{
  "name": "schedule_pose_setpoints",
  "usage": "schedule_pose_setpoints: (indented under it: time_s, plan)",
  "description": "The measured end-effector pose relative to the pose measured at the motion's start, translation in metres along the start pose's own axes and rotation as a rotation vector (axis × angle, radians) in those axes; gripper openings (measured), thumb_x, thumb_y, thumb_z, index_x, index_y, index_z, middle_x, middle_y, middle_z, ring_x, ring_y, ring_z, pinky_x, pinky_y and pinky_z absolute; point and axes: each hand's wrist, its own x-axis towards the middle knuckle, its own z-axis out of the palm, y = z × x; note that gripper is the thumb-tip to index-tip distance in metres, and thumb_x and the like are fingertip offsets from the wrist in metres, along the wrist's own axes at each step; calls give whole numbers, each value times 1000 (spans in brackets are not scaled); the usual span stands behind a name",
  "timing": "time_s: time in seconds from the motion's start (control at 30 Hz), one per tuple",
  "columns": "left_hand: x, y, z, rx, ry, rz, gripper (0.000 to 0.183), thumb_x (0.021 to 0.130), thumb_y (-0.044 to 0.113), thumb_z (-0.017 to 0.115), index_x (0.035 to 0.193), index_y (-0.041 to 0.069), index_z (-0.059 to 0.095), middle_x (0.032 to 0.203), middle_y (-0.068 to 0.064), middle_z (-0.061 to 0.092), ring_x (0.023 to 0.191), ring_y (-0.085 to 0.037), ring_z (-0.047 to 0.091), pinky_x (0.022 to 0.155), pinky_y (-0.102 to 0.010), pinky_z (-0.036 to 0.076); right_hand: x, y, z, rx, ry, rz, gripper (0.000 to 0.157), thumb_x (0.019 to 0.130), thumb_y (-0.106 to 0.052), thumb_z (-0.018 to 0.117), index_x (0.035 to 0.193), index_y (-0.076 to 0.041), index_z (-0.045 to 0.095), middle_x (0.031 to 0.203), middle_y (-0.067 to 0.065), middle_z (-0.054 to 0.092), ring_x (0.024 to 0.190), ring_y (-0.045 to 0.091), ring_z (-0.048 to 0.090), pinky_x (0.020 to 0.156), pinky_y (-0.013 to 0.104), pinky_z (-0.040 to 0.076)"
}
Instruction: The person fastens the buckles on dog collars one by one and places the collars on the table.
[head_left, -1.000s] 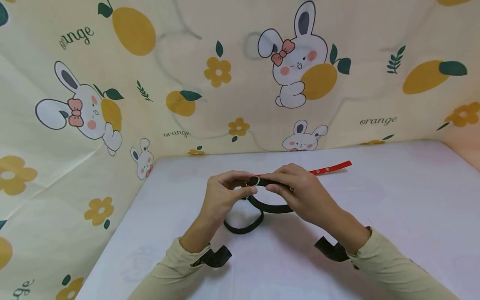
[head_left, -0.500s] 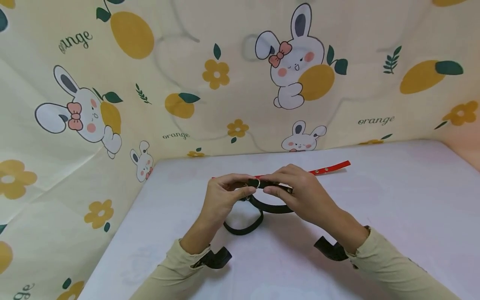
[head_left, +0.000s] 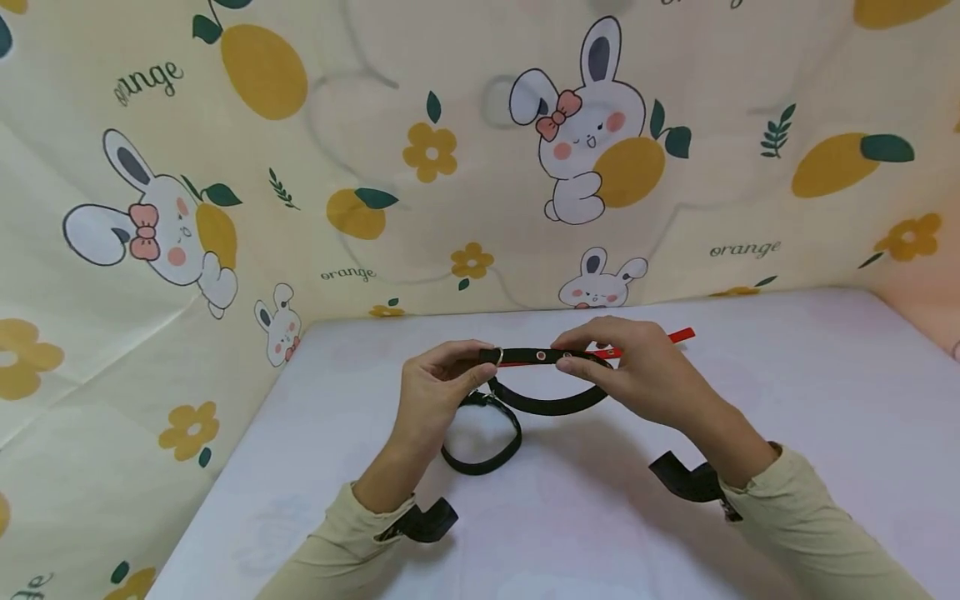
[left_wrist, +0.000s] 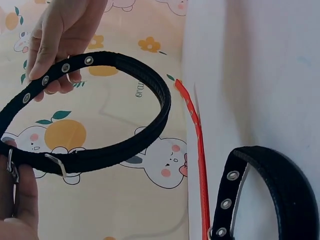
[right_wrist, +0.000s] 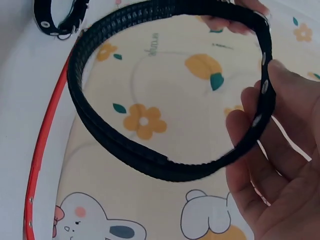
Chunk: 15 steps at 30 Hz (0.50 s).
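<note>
A black collar (head_left: 551, 407) with metal eyelets is held up in a loop between both hands. My left hand (head_left: 435, 387) pinches its buckle end by a metal ring; in the left wrist view the buckle (left_wrist: 13, 167) shows near the fingers. My right hand (head_left: 648, 367) pinches the strap further along, thumb on the eyelet part, as the right wrist view shows with that hand (right_wrist: 285, 150) at the right edge. A second black collar (head_left: 480, 468), smaller in the head view and fastened into a loop, stands on the table below the left hand.
A red strap (head_left: 681, 335) with eyelets lies across the table behind the hands, partly covered by them. The white table (head_left: 525, 542) meets a curtain (head_left: 480, 167) printed with rabbits and oranges. Black bands (head_left: 427, 521) sit at both sleeve cuffs.
My right hand has slid right along the strap, away from the left hand, exposing an eyelet stretch between them. The left hand has shifted slightly left and still holds the buckle end.
</note>
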Motion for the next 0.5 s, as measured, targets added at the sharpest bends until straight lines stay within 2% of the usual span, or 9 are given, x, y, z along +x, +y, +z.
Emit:
schedule_pose_setpoints:
  time_s: [0.17, 0.37, 0.5]
  plan:
    - [-1, 0, 0, 32, -16, 5, 30, 80, 3, 80, 107, -5, 72, 91, 6, 73, 81, -8, 67, 74, -19, 54, -1, -3, 5, 9, 16, -41, 23, 87, -25, 77, 110, -29, 75, 99, -18, 71, 92, 0, 63, 76, 22, 52]
    - [-2, 2, 3, 59, -19, 1, 28, 80, 2, 80, 106, -2, 73, 96, 4, 73, 84, -9, 67, 74, -19, 54, -2, -6, 9, 7, 26, -52, 23, 87, -25, 78, 110, -28, 75, 101, -18, 71, 95, 2, 64, 77, 23, 53]
    - [-2, 2, 2, 78, -24, 5, 28, 79, 2, 81, 106, -2, 73, 96, 5, 72, 89, -11, 67, 79, -20, 54, -1, -8, 14, 26, 42, -88, 22, 86, -22, 78, 108, -25, 76, 98, -16, 72, 92, 3, 64, 77, 26, 52]
